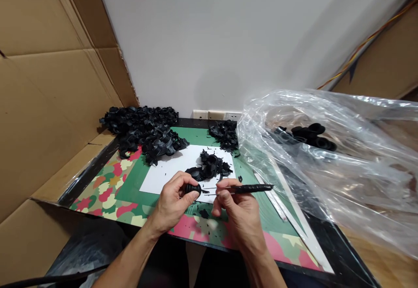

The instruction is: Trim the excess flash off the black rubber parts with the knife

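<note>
My left hand [173, 203] is closed around a small black rubber part [193, 188], pinched between thumb and fingers. My right hand [237, 211] grips a thin black-handled tool [253, 188] whose fine tip points left at the rubber part. Both hands hover over a white sheet [166, 172] on a green cutting mat [257, 205]. Just beyond the hands lies a small heap of black rubber trimmings [211, 167] on the sheet.
A large pile of black rubber parts [143, 131] sits at the back left, a smaller pile [224, 134] at the back centre. A clear plastic bag [329, 161] holding more black parts fills the right. Cardboard [42, 96] stands left. A metal ruler [269, 196] lies beside my right hand.
</note>
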Motion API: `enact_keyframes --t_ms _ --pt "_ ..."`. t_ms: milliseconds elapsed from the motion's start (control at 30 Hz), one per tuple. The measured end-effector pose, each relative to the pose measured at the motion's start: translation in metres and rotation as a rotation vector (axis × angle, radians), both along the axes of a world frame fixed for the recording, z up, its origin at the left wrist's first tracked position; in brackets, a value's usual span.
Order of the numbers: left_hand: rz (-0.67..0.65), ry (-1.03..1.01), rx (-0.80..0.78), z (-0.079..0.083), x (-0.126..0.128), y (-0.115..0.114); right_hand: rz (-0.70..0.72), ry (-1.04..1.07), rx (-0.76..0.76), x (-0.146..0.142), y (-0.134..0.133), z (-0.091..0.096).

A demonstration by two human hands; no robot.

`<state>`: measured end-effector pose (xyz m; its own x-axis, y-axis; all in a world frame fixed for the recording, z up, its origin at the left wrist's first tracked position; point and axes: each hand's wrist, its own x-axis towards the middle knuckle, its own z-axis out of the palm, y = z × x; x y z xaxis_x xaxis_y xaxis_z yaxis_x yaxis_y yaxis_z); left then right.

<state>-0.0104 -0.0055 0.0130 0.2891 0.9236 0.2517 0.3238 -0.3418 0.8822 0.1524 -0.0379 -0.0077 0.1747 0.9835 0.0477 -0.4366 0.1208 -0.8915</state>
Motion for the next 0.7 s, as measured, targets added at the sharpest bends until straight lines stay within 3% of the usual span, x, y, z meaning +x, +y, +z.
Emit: enact_keyframes --t_ms 267,700 --pt "-0.012 -0.010 -0.005 0.0035 0.0018 -0.0014 -0.088 -0.054 0.049 -0.0046 0.0008 0.0013" --pt "-0.036 0.009 -0.017 0.0018 0.0013 -0.0015 -0.077 -0.126 0.041 -0.0083 0.0038 -0.0043"
